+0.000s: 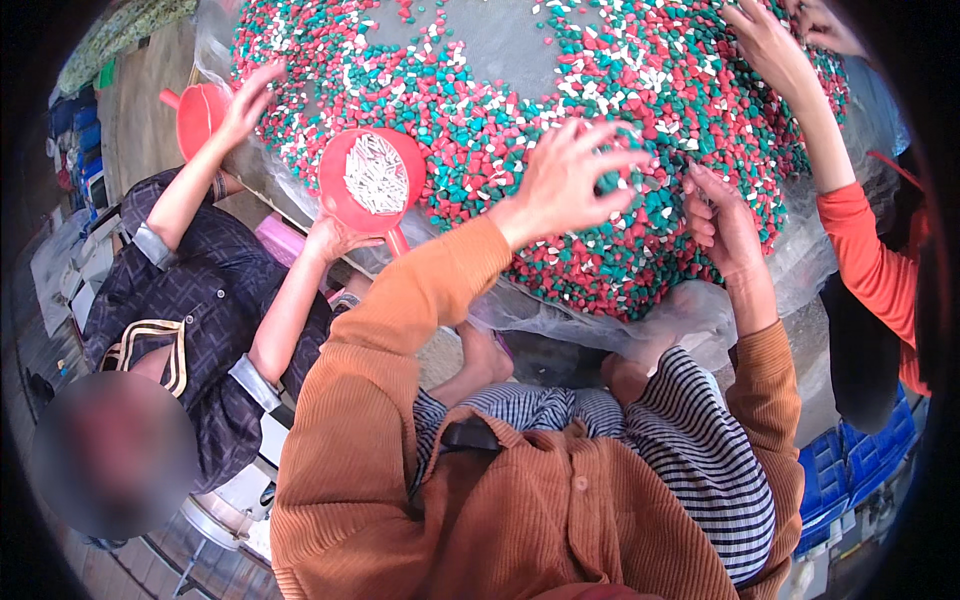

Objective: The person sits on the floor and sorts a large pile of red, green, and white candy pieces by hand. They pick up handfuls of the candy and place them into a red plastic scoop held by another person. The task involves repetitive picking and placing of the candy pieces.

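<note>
A wide heap of small red, green and white pieces (600, 262), like pebbles or plastic bits, lies in front of me. Over its near part my left hand (575, 185) hovers with fingers spread and curved. Nothing shows in its grasp. To its right, my right hand (722, 220) is held at the heap's near right side, palm turned inward and fingers curled. Its thumb and fingertips come close together; whatever they may hold is too small to make out.
At left, a person in a dark patterned shirt (250, 270) holds a red dipper (333, 205) of white pieces. Another red dipper (195, 125) sits beyond. At right, an orange-sleeved person's hand (765, 45) reaches over the heap. Clear plastic sheeting (800, 255) lines its edge.
</note>
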Demonstrator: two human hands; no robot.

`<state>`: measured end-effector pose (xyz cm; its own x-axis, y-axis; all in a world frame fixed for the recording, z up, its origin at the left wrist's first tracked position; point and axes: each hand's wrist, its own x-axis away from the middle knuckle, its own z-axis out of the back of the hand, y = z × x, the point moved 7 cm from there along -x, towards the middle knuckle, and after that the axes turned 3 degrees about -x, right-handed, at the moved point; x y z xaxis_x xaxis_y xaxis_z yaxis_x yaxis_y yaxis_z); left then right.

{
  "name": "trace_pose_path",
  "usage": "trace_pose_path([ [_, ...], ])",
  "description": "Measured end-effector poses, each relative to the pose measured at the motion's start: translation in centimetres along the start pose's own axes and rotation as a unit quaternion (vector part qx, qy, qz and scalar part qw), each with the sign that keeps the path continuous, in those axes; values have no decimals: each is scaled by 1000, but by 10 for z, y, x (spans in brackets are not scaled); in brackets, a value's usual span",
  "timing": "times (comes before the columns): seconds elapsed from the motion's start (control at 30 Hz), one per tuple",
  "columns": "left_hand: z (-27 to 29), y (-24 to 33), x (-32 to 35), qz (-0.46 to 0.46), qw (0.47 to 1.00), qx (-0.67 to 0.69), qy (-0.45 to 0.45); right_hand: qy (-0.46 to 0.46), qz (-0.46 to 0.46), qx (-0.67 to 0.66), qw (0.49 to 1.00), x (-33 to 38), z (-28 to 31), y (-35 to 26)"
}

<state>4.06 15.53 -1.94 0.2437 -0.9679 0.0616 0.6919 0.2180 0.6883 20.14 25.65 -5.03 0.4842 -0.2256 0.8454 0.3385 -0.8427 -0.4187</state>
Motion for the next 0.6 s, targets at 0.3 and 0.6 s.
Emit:
trace_pose_path([
  [0.3,33,-87,-39,66,977,-131,152,-13,16,-7,1000,6,-5,-5],
  [0.6,22,-108,-52,112,949,-205,214,-20,19,0,1000,5,-1,-1],
])
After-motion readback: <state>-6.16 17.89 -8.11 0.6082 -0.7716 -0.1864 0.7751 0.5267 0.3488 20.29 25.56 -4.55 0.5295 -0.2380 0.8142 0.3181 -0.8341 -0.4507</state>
